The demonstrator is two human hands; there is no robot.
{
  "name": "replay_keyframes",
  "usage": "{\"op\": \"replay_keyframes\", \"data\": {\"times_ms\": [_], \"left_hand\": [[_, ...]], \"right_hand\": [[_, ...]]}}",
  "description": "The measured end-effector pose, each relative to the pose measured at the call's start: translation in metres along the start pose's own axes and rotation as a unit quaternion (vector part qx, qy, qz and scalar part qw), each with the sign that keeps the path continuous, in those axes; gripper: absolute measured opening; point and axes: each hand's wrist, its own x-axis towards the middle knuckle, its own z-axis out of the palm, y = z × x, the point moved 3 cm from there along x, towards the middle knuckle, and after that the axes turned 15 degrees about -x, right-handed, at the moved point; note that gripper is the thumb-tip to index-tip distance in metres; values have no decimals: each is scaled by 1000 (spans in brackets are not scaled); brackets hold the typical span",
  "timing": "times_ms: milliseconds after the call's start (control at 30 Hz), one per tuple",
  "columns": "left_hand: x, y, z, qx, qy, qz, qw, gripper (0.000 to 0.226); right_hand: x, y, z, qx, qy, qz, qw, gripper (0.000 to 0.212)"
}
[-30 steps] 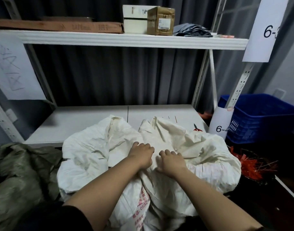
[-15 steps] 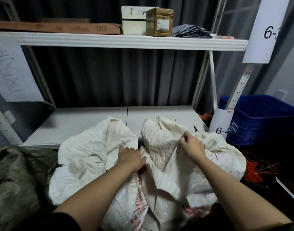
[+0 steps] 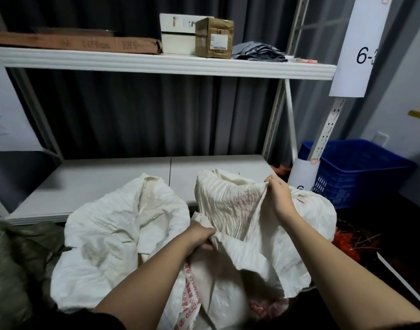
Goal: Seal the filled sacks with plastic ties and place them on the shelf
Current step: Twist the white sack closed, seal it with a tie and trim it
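A person's left hand (image 3: 199,236) grips a bunched fold of a crinkled white woven sack (image 3: 240,225) while the right hand (image 3: 278,194) pinches its raised rim, the open mouth pointing up toward the white lower shelf (image 3: 97,184) just behind. A second slumped white sack (image 3: 118,234) lies beside it at left. Red plastic ties (image 3: 351,244) lie heaped at right, near a blue plastic crate (image 3: 361,172).

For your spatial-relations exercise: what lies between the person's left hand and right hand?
In the head view, a stretch of crumpled white sack spans from the left hand, gripping its lower edge, to the right hand, pinching its raised rim.
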Motion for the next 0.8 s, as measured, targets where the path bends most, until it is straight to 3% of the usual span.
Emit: {"op": "replay_keyframes", "data": {"times_ms": [100, 200, 267, 400, 467, 567, 633, 733, 800], "left_hand": [[10, 5, -4, 27, 66, 77, 994, 43], [7, 25, -16, 48, 126, 152, 979, 38], [2, 47, -22, 93, 163, 209, 960, 41], [-11, 82, -27, 86, 169, 274, 943, 44], [-16, 95, -32, 59, 167, 302, 937, 44], [-24, 114, -41, -4, 148, 336, 930, 40], [-34, 129, -44, -62, 119, 353, 926, 35], [-55, 154, -44, -94, 68, 394, 912, 33], [-65, 163, -42, -66, 46, 420, 904, 34]], "right_hand": [[-1, -1, 2, -38, -23, -21, 999, 30], [-5, -4, 9, -162, -30, -56, 985, 12], [-6, -7, 17, -215, -28, -113, 970, 20], [-13, -16, 41, -369, -21, -281, 886, 30], [-14, -16, 52, -431, -39, -324, 841, 32], [-16, -13, 64, -525, -114, -290, 792, 41], [-20, -13, 70, -538, -185, -228, 790, 45], [-33, -18, 84, -358, -398, -98, 839, 34], [-41, -25, 88, -286, -463, -66, 837, 29]]}}
